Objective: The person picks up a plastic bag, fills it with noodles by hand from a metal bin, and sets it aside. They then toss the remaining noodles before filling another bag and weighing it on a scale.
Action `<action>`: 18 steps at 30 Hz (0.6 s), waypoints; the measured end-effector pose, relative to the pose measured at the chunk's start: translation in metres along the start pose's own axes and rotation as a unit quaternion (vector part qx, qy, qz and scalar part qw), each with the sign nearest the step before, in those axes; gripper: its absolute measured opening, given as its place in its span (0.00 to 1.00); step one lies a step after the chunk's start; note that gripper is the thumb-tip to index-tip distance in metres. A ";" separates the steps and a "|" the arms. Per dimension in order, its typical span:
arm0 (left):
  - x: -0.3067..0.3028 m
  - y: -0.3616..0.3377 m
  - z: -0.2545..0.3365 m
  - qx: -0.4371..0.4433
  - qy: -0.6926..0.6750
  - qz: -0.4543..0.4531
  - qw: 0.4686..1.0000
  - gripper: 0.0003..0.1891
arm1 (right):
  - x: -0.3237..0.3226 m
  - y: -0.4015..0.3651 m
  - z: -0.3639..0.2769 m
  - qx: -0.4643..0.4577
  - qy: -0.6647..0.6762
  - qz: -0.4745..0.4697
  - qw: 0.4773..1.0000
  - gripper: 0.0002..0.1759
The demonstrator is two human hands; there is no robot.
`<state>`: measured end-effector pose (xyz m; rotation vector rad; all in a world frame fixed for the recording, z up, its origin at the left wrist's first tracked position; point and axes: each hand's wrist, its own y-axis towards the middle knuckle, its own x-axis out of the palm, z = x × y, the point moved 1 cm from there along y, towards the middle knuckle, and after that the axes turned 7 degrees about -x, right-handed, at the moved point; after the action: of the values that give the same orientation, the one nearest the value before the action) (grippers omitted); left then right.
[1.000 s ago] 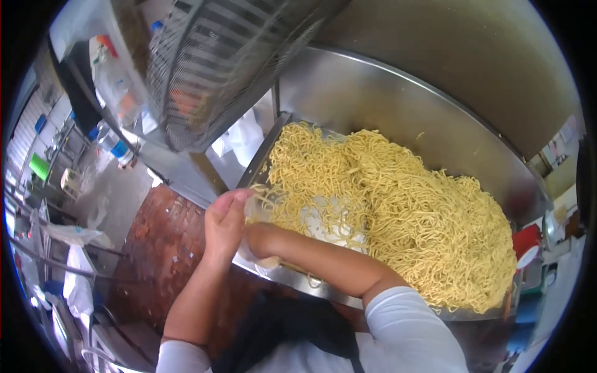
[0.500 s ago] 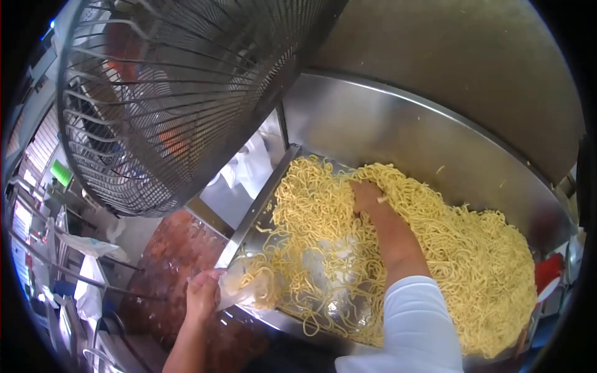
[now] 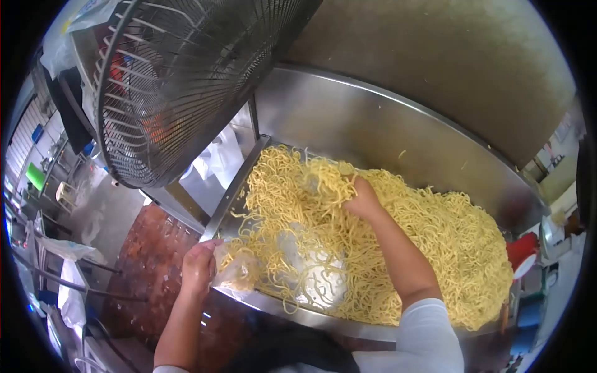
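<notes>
A big heap of yellow noodles (image 3: 448, 248) fills much of a steel tray (image 3: 323, 283), whose bottom shows through near the front. My right hand (image 3: 364, 200) is closed on a clump of noodles (image 3: 329, 180), lifted a little above the heap at the back. At the tray's front left corner, my left hand (image 3: 199, 267) grips the edge of a clear plastic bag (image 3: 238, 273). Some noodles sit inside that bag, which rests against the tray rim.
A large wire-caged fan (image 3: 186, 93) stands over the tray's left side. White plastic bags (image 3: 221, 158) lie beyond the left rim. A red container (image 3: 522, 248) is at the right end. Reddish wet floor (image 3: 149, 261) shows below.
My right hand, formerly resting down on the noodles, has closed and raised a clump. My left hand keeps its hold on the bag. The whole view has shifted a little.
</notes>
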<state>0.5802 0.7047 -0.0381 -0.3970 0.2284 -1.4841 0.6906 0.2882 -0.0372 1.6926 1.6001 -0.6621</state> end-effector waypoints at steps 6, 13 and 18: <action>0.044 0.013 0.008 0.060 0.020 -0.104 0.993 0.24 | 0.002 -0.040 -0.104 -0.092 0.084 0.001 0.992 0.21; 0.114 0.044 -0.044 0.055 0.019 -0.158 0.986 0.27 | 0.105 -0.089 -0.107 -0.101 0.326 -0.056 0.938 0.30; 0.127 0.041 -0.046 -0.007 -0.127 -0.138 0.982 0.22 | 0.086 -0.114 -0.086 -0.085 0.292 -0.074 0.950 0.41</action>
<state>0.6107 0.5751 -0.0850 -0.6444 -0.0201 -1.6843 0.5783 0.4074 -0.0667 1.7424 2.1363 -0.0710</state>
